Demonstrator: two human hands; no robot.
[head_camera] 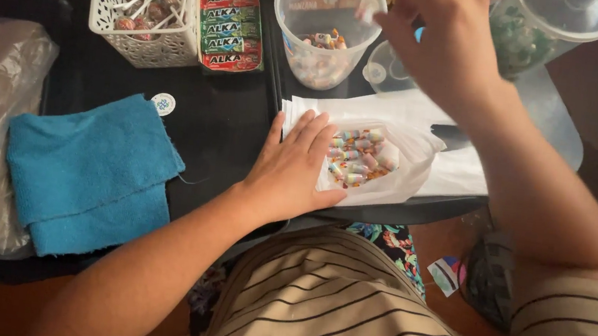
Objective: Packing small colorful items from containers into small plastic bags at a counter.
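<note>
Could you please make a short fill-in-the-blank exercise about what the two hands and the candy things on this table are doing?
1. The left hand rests flat on a small clear bag filled with wrapped ____.
2. The right hand is raised over a round clear ____ holding a few candies.
3. The folded towel left of the bag is ____ in colour.
4. The white basket holds ____ on white sticks.

Missing words: candies; tub; blue; lollipops
</note>
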